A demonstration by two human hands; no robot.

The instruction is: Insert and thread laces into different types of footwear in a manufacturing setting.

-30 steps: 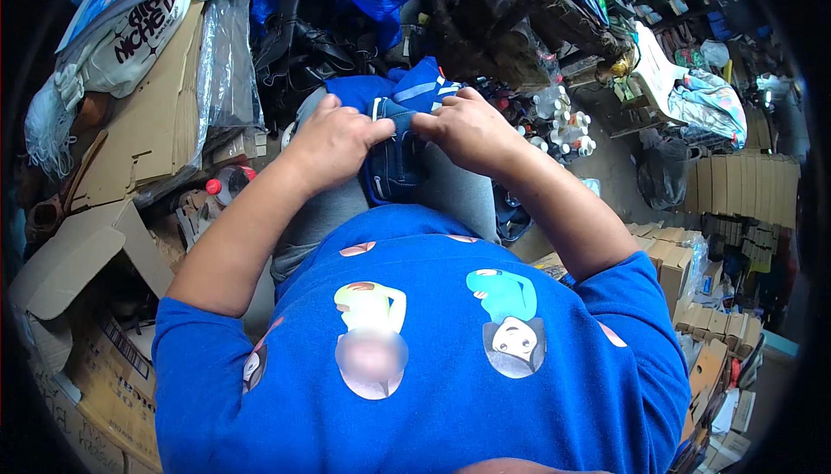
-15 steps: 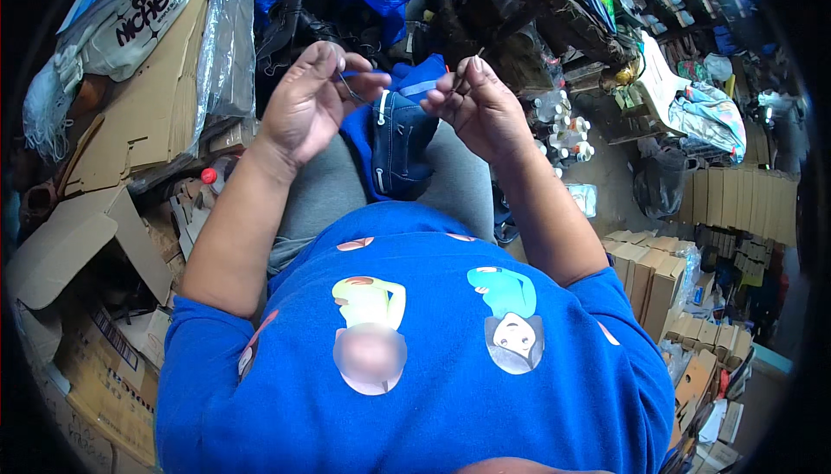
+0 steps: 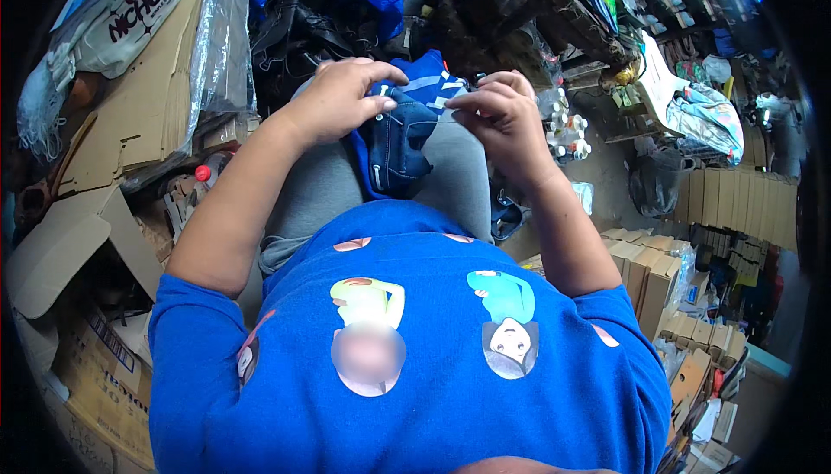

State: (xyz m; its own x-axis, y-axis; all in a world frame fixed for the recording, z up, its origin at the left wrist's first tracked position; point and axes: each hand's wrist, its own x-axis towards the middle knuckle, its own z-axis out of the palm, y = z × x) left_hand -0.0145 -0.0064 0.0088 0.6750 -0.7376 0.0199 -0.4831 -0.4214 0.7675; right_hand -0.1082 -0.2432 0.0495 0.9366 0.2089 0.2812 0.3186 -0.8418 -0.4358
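On my lap lies a dark blue denim piece (image 3: 400, 141) with pale stitching and white cord along its left edge; it looks like a shoe upper. Brighter blue cloth (image 3: 422, 69) with light strips lies behind it. My left hand (image 3: 342, 100) is at the upper left edge of the denim, thumb and forefinger curved around that edge. To the right of the denim, my right hand (image 3: 502, 115) is raised with thumb and fingertips pinched together. A faint thin line like thread shows near those fingertips, but what they hold is too small to make out.
Flattened cardboard (image 3: 160, 102) and an open carton (image 3: 65, 249) are stacked at my left, with a red-capped bottle (image 3: 203, 173) near my left forearm. Several small white-capped bottles (image 3: 567, 132) stand beyond my right wrist. Rows of narrow boxes (image 3: 645, 275) sit at the right.
Both hands have come down from a raised position above the denim. The left has moved onto its edge; the right has turned and lowered slightly beside it.
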